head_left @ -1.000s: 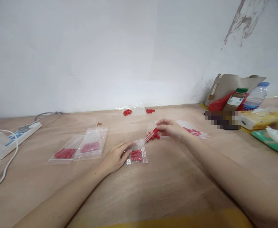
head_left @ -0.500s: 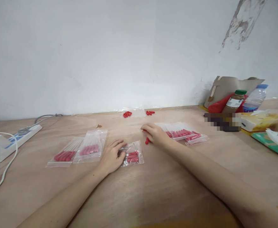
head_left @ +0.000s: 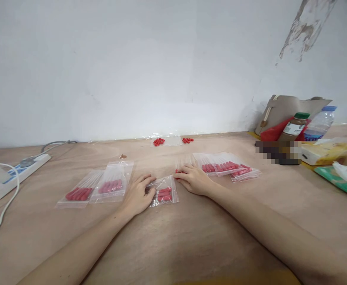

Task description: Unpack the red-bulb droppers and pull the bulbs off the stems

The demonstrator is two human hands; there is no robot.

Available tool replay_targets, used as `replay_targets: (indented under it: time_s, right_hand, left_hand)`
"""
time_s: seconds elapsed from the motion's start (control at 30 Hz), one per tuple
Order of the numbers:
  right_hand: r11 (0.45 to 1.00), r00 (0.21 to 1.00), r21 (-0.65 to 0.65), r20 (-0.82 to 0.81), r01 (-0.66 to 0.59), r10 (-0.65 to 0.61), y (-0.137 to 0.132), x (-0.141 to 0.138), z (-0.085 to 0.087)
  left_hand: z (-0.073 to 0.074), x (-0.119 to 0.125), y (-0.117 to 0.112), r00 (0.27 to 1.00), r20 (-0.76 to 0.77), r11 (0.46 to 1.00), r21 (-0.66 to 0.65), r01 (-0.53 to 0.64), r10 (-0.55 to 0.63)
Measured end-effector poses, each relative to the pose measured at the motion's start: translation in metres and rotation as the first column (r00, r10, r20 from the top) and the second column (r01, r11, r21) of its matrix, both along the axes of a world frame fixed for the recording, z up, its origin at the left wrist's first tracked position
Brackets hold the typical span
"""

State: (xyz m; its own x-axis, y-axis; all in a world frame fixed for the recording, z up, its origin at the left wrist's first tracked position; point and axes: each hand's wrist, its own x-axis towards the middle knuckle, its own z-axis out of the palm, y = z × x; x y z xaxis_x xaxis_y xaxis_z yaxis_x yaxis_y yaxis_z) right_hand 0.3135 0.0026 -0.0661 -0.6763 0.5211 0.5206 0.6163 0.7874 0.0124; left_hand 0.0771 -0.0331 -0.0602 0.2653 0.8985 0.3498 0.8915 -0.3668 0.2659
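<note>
A small clear zip bag point(head_left: 175, 198) with several short red rod-like pieces point(head_left: 165, 194) inside lies flat before me. My left hand point(head_left: 138, 194) rests at the bag's left edge, fingers apart, thumb on the plastic. To the right of the bag, my right hand point(head_left: 194, 180) is curled low over the table. Red shows at its fingertips, where a loose red piece point(head_left: 179, 171) is partly covered. How many pieces lie under that hand is hidden. Just behind it is another clear bag point(head_left: 186, 161).
Filled bags overlap in rows at left point(head_left: 111, 186) and right point(head_left: 225, 167). Two small red heaps point(head_left: 158, 142) lie by the wall. A power strip point(head_left: 27, 170) with white cables is at far left; bottles point(head_left: 294, 127), a beige bag point(head_left: 283, 107) and a green tissue pack point(head_left: 339, 180) stand right.
My right hand has come down and slightly nearer to the middle bag, covering red pieces that showed beneath it before. My left hand stays almost in place.
</note>
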Motion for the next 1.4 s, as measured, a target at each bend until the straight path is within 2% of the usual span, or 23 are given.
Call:
replay_targets:
  time_s: [0.1, 0.17, 0.27, 0.47, 0.6, 0.73, 0.9, 1.07, 1.13, 1.23, 1.4]
  right_hand:
    - [0.999, 0.999, -0.012, -0.032, 0.030, -0.030, -0.004, 0.000, 0.006]
    - [0.997, 0.991, -0.041, -0.115, 0.070, -0.075, -0.008, -0.001, 0.011]
    - [0.986, 0.964, -0.142, -0.235, 0.093, -0.125, -0.021, -0.003, 0.015]
    - [0.939, 0.970, -0.344, -0.215, 0.032, -0.112, -0.049, -0.007, 0.007]
    - [0.919, 0.951, -0.384, -0.308, -0.090, -0.035, -0.055, -0.010, 0.002]
    - [0.907, 0.896, -0.357, -0.441, -0.221, 0.045, -0.056, -0.015, 0.004]
    - [0.910, 0.916, -0.325, -0.383, -0.257, 0.122, -0.057, -0.016, 0.008]
    - [0.904, 0.948, -0.380, -0.310, -0.198, 0.078, -0.056, -0.015, 0.011]
    - [0.910, 0.960, -0.379, -0.273, -0.166, 0.062, -0.054, -0.016, 0.011]
    - [0.912, 0.965, -0.386, -0.258, -0.139, 0.038, -0.052, -0.014, 0.011]
    - [0.820, 0.945, -0.486, -0.268, -0.301, 0.188, -0.051, -0.008, 0.018]
  left_hand:
    - [0.000, 0.000, -0.002, 0.999, -0.008, 0.995, 0.086, 0.044, -0.043]
    - [0.001, 0.000, -0.005, 0.996, -0.013, 0.983, 0.161, 0.085, -0.084]
    - [0.002, 0.002, -0.012, 0.986, 0.011, 0.976, 0.144, 0.165, -0.168]
    - [-0.001, 0.003, -0.025, 0.967, 0.032, 0.966, 0.065, 0.250, -0.253]
    - [-0.002, 0.001, -0.032, 0.944, -0.065, 0.945, 0.031, 0.327, -0.324]
    - [-0.001, 0.001, -0.033, 0.936, -0.109, 0.942, -0.007, 0.335, -0.334]
    - [-0.003, 0.002, -0.032, 0.942, -0.085, 0.944, 0.036, 0.329, -0.325]
    - [-0.005, 0.001, -0.034, 0.918, -0.055, 0.903, 0.169, 0.396, -0.392]
    - [-0.003, 0.001, -0.035, 0.908, -0.036, 0.889, 0.189, 0.417, -0.418]
    - [-0.001, 0.001, -0.036, 0.914, -0.006, 0.900, 0.174, 0.400, -0.405]
    - [0.002, 0.002, -0.036, 0.930, -0.026, 0.929, 0.048, 0.367, -0.366]
